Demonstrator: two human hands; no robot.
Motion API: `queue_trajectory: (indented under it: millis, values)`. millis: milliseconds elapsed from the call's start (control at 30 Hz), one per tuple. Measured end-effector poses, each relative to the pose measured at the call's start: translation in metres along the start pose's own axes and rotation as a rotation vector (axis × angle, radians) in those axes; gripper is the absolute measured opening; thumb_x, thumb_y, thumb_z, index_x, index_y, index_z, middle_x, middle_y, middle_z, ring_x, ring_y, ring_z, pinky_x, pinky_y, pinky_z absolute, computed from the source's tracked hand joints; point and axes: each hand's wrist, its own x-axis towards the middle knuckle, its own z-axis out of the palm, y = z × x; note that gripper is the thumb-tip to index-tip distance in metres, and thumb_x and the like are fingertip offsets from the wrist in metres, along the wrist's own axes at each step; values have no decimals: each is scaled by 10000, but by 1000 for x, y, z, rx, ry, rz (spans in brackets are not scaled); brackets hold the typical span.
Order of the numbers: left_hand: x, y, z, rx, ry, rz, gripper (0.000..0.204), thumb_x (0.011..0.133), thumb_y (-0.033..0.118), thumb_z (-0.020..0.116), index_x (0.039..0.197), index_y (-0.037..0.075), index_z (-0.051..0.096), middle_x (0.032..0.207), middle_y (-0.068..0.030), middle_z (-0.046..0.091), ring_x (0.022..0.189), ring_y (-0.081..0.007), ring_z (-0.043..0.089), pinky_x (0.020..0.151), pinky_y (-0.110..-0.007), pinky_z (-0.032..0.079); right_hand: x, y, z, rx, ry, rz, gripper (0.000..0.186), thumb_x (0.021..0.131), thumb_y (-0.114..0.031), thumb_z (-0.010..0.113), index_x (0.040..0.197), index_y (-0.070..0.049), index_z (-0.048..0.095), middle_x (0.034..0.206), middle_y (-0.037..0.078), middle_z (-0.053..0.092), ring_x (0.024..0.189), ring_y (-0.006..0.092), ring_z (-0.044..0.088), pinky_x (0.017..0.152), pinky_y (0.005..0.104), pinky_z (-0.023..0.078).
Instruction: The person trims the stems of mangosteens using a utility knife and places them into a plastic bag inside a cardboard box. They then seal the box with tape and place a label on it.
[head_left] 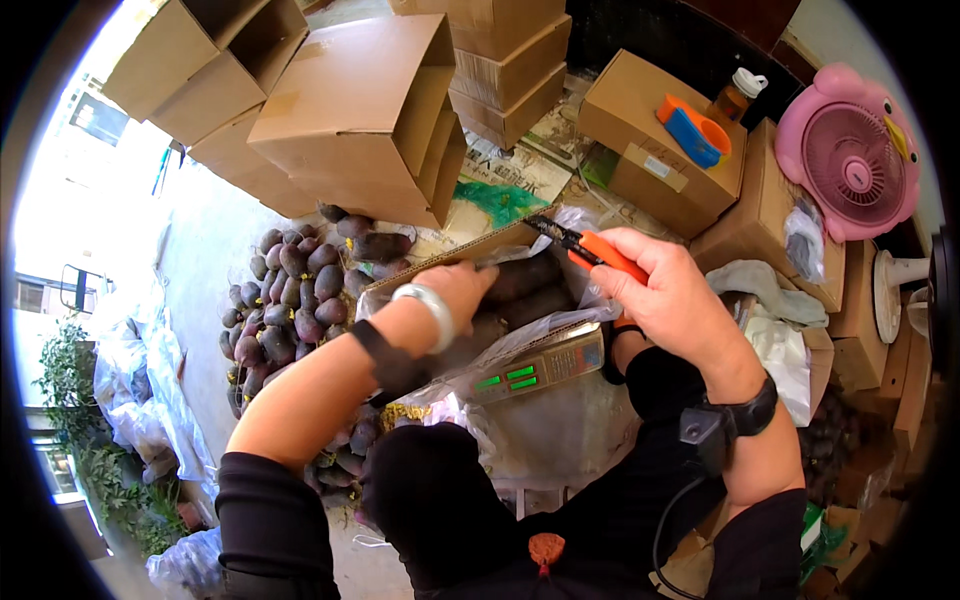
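Right hand (668,292) grips orange-handled, black-bladed clippers (606,251), blades pointing far left. Left hand (452,298), finger closure unclear, is nearer dark purple oblong produce (527,277) inside plastic-lined brown cardboard box (497,242); produce lies just right of its fingers, long axes roughly left-right.

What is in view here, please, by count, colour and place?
produce: many, dark purple, left and centre
lined box: one, brown, centre
boxes: several, brown, top and right
scale: one, green-lit, centre
net: one, green, top centre
plastic: several, whitish, left and right
plants: count unclear, green, left
bottle: one, brown, upper right
unclear item: one, orange-blue, upper right
fan: one, pink, right
cloth: one, grey, right
tool: one, orange-black, centre
left hand: one, bare, centre
right hand: one, bare, holding tool
legs: two, black-clad, bottom
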Motion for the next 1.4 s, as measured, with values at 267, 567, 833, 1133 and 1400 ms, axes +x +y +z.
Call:
queue_trajectory:
  millis: [267, 567, 833, 1133, 1400]
  values:
    - [-67, -1, -27, -325, 397, 131, 520, 744, 189, 716, 1221, 46, 567, 1098, -200, 623, 1037, -395, 571, 893, -424, 474, 7, 10, -16, -24, -23, 10, 228, 924, -174, 586, 1119, -57, 602, 740, -53, 544, 578, 11, 449, 519, 171, 378]
    - [-125, 26, -63, -770, 617, -72, 535, 765, 107, 732, 1268, 40, 561, 1090, -118, 657, 928, -181, 609, 810, -299, 485, 6, 10, -23, 19, 96, 101, 251, 889, -227, 588, 1039, -30, 631, 735, 15, 575, 568, 94, 517, 539, 252, 439]
    - [-120, -14, -15, -992, 940, -219, 622, 805, 184, 731, 1345, 9, 475, 1199, -184, 599, 1060, -243, 585, 936, -348, 460, 11, 16, -32, 107, 96, 139, 322, 940, -262, 568, 1191, -61, 568, 842, -10, 602, 605, 47, 538, 497, 208, 437]
    - [-118, -65, 48, -847, 620, -512, 961, 694, 350, 830, 1411, -50, 330, 1247, -254, 563, 1147, -297, 561, 969, -363, 444, 40, 53, -132, 88, 92, 216, 263, 953, -241, 545, 1153, -70, 558, 848, -3, 546, 685, 89, 556, 588, 249, 506]
    - [-138, -69, 45, -772, 266, -649, 324, 741, 192, 741, 887, -83, 649, 713, -75, 635, 644, -164, 562, 640, -323, 477, 47, 278, -79, 10, 201, 511, 69, 892, -104, 580, 951, -88, 612, 771, -16, 564, 694, 114, 515, 621, 313, 447]
